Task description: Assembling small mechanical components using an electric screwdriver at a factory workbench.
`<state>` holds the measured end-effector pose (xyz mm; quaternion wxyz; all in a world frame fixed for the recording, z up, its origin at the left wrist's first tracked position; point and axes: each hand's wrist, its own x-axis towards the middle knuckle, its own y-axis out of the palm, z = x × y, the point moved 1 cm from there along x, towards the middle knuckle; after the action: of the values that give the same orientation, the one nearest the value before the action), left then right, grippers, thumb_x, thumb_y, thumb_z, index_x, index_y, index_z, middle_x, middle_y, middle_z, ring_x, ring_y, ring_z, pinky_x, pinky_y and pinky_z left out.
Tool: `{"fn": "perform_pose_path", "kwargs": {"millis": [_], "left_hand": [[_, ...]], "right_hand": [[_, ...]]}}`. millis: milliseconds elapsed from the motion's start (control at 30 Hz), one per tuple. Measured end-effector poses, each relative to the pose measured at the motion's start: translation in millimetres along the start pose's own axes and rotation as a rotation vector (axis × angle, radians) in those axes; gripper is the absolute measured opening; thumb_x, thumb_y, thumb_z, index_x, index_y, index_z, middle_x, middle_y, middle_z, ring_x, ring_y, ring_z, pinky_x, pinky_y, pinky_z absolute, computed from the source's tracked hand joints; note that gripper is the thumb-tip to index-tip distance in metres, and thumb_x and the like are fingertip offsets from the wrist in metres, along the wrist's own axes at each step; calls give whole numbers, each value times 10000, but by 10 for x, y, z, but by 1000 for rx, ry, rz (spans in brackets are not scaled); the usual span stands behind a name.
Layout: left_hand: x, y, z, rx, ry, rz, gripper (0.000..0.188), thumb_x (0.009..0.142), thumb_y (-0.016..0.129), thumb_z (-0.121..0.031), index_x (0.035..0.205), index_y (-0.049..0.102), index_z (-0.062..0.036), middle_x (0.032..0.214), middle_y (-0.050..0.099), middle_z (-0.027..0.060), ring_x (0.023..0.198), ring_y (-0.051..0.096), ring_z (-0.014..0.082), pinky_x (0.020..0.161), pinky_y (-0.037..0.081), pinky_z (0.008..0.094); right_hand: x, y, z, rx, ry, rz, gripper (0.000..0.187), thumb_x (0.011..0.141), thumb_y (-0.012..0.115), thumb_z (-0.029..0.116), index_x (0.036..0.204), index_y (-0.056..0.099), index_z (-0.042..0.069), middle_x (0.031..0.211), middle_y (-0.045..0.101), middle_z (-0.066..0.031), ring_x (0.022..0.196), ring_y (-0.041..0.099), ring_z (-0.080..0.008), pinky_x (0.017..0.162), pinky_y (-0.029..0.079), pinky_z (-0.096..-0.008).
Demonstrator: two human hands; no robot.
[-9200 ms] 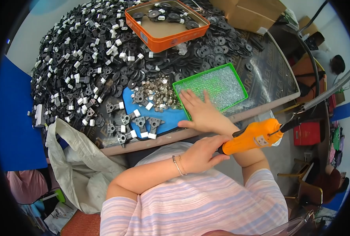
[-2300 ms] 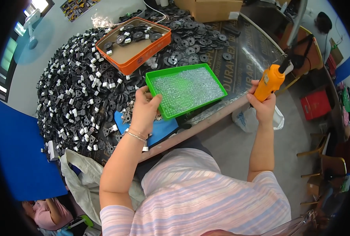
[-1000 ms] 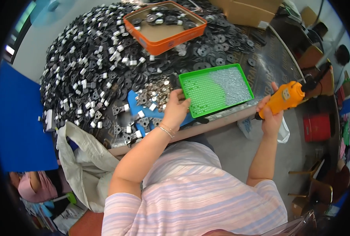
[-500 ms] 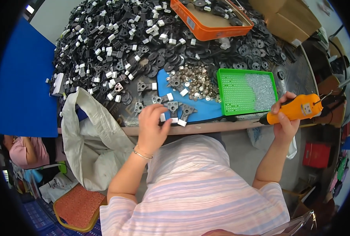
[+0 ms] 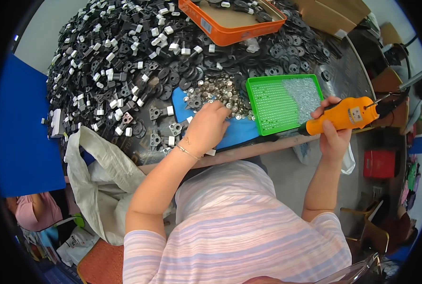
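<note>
My left hand (image 5: 208, 125) reaches over the blue mat (image 5: 241, 132), its bent fingers and thumb apart at the near edge of a heap of small round metal parts (image 5: 220, 89). Part of the mat and some brackets are hidden beneath that hand. Beside its wrist lie several black brackets (image 5: 157, 113) with white end blocks. My right hand (image 5: 333, 135) is closed around an orange electric screwdriver (image 5: 343, 117), whose dark nose points left near the front corner of a green tray (image 5: 252, 106). Small clear or silvery pieces (image 5: 302, 97) cover the right part of this perforated tray.
A large heap of black parts with white blocks (image 5: 111, 61) covers the far left. Behind the mat are black discs (image 5: 286, 52) and an orange box (image 5: 230, 35). A cardboard box (image 5: 334, 16) stands far right; a whitish sack (image 5: 95, 180) hangs at the front left edge.
My left hand has moved right and away from me, from the brackets to the metal parts. My right hand still holds the screwdriver. The whole view has shifted and turned slightly.
</note>
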<state>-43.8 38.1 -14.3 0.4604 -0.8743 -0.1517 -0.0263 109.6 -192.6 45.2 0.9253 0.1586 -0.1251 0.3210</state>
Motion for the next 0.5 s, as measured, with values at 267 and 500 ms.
{"fn": "perform_pose_path", "kwargs": {"millis": [267,500], "left_hand": [[331,304,-198,237,225,42,119,676,655,-138,788,671,-100,775,503,53,818,500,230,738,398,357],[377,373,-136,285,222,59,182,655,692,-212,821,682,-138,813,487,23,862,484,208,818,346,375]], "right_hand": [[24,-179,-35,-48,-49,-40,534,756,630,30,1239,409,-24,1108,524,-124,931,584,-206,834,462,-336],[17,-294,-39,-60,-42,-89,577,775,617,36,1283,356,-36,1151,509,-136,1005,571,-224,890,442,-350]]}}
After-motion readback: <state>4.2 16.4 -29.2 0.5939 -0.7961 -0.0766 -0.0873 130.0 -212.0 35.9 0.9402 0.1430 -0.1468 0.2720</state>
